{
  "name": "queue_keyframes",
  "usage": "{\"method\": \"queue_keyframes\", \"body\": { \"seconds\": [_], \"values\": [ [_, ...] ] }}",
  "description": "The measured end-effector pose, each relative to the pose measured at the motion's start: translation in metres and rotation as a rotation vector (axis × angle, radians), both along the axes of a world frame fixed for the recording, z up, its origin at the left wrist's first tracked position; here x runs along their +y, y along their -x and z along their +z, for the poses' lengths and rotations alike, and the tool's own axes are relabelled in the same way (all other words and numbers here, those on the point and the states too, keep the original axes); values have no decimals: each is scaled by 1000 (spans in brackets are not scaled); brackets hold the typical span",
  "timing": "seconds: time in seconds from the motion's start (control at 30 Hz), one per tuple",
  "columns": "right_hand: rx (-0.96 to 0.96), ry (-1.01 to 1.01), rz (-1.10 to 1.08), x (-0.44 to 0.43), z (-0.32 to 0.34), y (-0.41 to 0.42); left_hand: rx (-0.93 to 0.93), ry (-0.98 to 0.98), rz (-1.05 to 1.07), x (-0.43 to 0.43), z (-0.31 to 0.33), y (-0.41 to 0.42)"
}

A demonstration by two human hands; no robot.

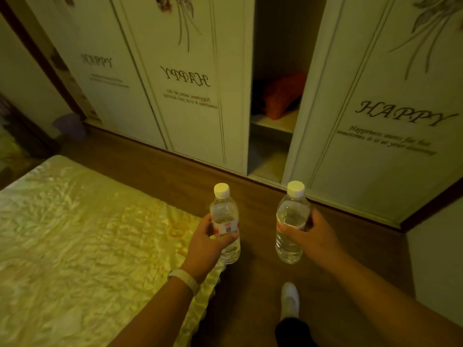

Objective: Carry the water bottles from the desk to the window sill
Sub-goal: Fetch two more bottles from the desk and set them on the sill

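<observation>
The carrying step is in progress: the left hand [209, 242] and right hand [314, 237] each grip one upright water bottle [224, 216] [292, 219] above the floor [253, 209], beside the bed's [87, 234] corner; next, locate the unseen window sill.
</observation>
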State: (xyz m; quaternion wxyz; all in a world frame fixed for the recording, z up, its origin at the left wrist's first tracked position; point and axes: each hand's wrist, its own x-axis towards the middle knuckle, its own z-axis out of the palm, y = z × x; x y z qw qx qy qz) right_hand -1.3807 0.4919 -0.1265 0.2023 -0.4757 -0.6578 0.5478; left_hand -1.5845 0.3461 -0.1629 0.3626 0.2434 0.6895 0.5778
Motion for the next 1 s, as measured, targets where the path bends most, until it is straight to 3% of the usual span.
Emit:
{"method": "queue_keyframes", "body": {
  "seconds": [0.33,0.57,1.0],
  "values": [
    [53,53,96,177,-16,57,25,54,88,157,1,29],
    [45,-45,204,295,-7,81,-5,-1,206,252,19,39],
    [6,-11,326,390,-22,174,-4,51,312,338,14,114]
  ]
}}
